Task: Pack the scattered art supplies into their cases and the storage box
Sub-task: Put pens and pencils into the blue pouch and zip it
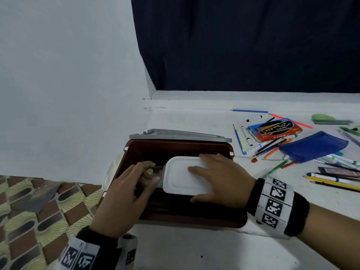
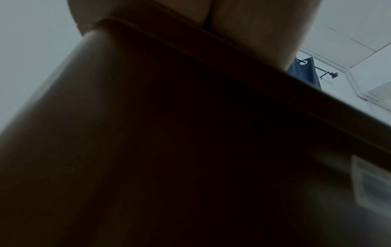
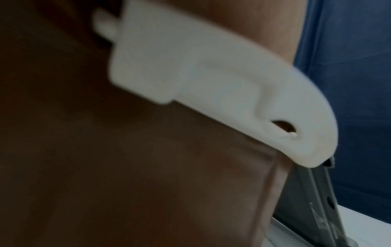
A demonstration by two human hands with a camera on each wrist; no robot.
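A brown storage box (image 1: 175,143) stands open on the white surface, its grey lid (image 1: 179,134) propped behind it. My right hand (image 1: 206,182) grips a white plastic case (image 1: 183,180) over the box, fingers spread across its top and thumb on its near edge. My left hand (image 1: 144,176) reaches into the box's left side, fingers curled round a small dark item with a yellow dot (image 1: 150,171). The left wrist view shows mostly the dark box wall (image 2: 190,133). In the right wrist view the white case (image 3: 211,75) sits above the box wall (image 3: 148,183), beside the grey lid (image 3: 313,200).
Pens, pencils and markers (image 1: 251,141) lie scattered to the right. Among them are a blue pouch (image 1: 313,146), a red-and-blue carton (image 1: 276,129) and a green item (image 1: 323,117). A pale wall stands at the left, patterned flooring (image 1: 39,211) below it, and a dark curtain behind.
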